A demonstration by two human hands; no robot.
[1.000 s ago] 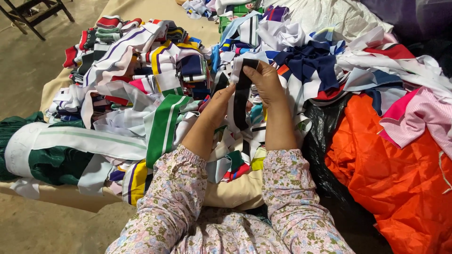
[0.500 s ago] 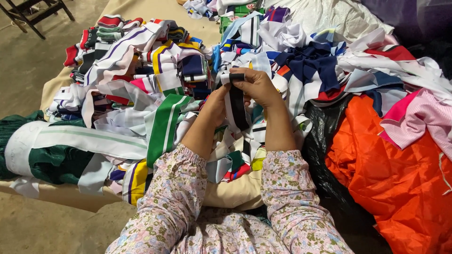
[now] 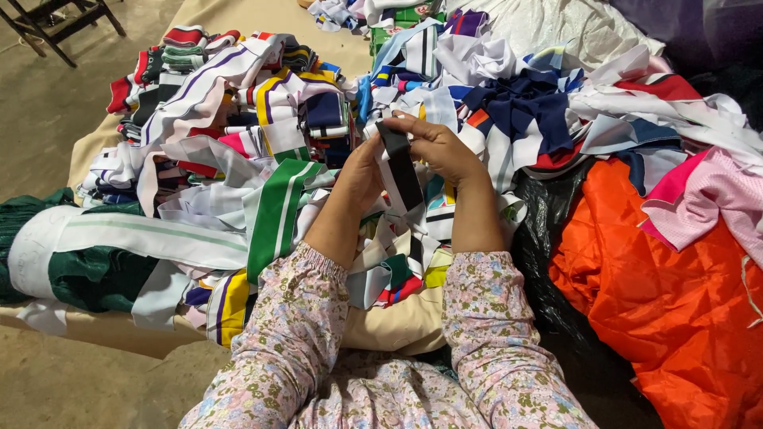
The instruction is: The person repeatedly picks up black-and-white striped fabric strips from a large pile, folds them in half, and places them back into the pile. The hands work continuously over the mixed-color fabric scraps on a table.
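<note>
A black and white striped fabric strip (image 3: 401, 171) hangs between both hands over the middle of the pile. My left hand (image 3: 362, 171) grips its left edge, and my right hand (image 3: 437, 147) pinches its top end from the right. Both forearms wear floral sleeves. Under the hands lies a heap of striped collar and cuff strips (image 3: 238, 135) in white, navy, red, yellow and green. A green strip with white stripes (image 3: 274, 214) lies just left of my left wrist.
Orange fabric (image 3: 668, 286) fills the lower right, with black plastic (image 3: 548, 270) beside it and pink cloth (image 3: 715, 199) above. Dark green fabric (image 3: 79, 270) lies at the left edge. A beige table cover (image 3: 111, 330) shows below. A dark wooden stand (image 3: 63, 24) sits top left.
The hands have drawn closer together on the black and white strip and shifted their hold along it; it now hangs straighter between them. The pile is unchanged.
</note>
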